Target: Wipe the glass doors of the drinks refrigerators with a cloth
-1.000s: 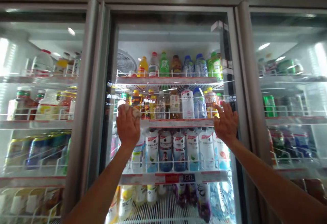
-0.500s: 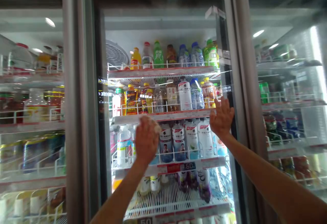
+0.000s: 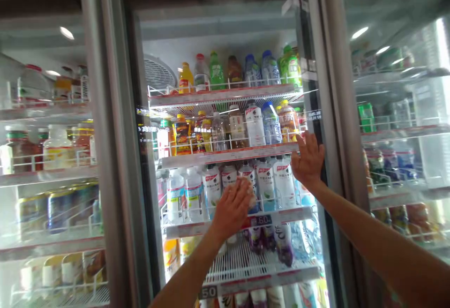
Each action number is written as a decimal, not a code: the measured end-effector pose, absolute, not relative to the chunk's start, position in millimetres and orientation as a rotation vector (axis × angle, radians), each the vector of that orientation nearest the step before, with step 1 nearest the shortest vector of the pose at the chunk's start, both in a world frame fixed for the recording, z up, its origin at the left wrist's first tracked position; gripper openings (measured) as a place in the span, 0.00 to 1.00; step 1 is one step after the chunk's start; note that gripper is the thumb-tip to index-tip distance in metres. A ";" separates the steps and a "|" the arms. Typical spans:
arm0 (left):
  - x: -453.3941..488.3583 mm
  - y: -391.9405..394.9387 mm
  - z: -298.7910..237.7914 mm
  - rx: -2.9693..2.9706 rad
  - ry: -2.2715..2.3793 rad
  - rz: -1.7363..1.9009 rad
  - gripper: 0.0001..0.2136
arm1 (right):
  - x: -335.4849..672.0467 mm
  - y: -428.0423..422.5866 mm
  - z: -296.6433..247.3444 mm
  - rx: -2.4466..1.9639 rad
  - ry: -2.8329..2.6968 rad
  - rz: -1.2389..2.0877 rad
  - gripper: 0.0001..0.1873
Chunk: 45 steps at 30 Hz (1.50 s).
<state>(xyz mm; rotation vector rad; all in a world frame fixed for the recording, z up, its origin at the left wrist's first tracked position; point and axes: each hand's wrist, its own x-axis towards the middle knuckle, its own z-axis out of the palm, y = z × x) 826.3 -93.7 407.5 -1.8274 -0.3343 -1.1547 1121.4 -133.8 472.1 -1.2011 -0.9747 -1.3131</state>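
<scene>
My left hand (image 3: 232,208) presses a pale, crumpled cloth (image 3: 252,197) on the glass door (image 3: 218,24) of a drinks fridge, in front of the third shelf down. Most of the cloth is hidden under the fingers; only an edge shows past the fingertips. On the right side of the same pane rests my right hand (image 3: 308,159), fingers spread and holding nothing, close to the door's metal frame (image 3: 321,111).
Behind the glass, shelves carry rows of bottles, among them a green bottle (image 3: 217,71) and a white-labelled bottle (image 3: 255,125). A metal post (image 3: 103,111) separates the fridge section at left. Another glass-fronted section (image 3: 397,111) stands at right.
My left hand has slid with the cloth to the right and slightly downward across the glass. The right hand stays at about the same spot.
</scene>
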 end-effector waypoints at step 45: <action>837.2 -96.5 407.7 -1.744 -0.570 -1.384 0.22 | 1124.0 -138.0 460.1 -1.245 -0.993 -1.258 0.25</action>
